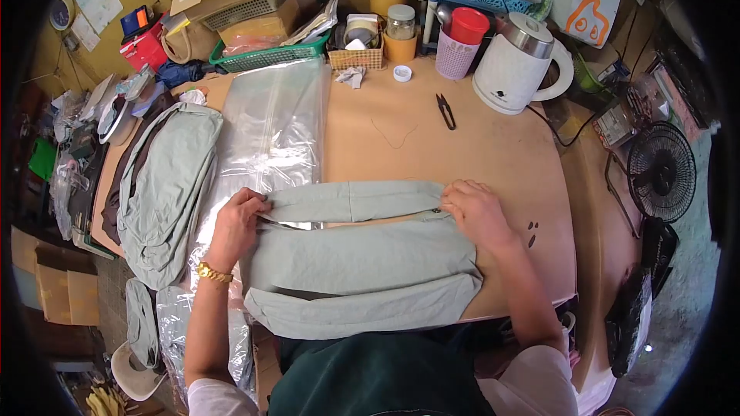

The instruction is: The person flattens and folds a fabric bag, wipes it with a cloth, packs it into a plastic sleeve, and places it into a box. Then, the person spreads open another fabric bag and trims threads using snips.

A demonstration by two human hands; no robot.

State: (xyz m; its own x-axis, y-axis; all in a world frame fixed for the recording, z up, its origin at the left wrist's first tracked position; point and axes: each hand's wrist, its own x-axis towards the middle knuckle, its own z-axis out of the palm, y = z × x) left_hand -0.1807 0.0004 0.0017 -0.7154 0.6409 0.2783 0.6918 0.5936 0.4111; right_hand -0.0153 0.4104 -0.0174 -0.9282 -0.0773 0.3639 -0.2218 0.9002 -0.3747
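A grey-green cloth piece lies spread on the table in front of me, with long folds running from left to right. Its far strip has a seam near the middle and stands a little apart from the main panel. My left hand, with a gold bracelet above it, is closed on the left end of this strip. At the opposite end, my right hand pinches the cloth with bent fingers. Clear plastic bags lie beside and partly beneath the cloth on the left.
More grey-green cloth pieces are piled at the left. Black thread snips and a white lid lie beyond the cloth. A white kettle, a purple cup and a green basket line the back. A black fan stands right.
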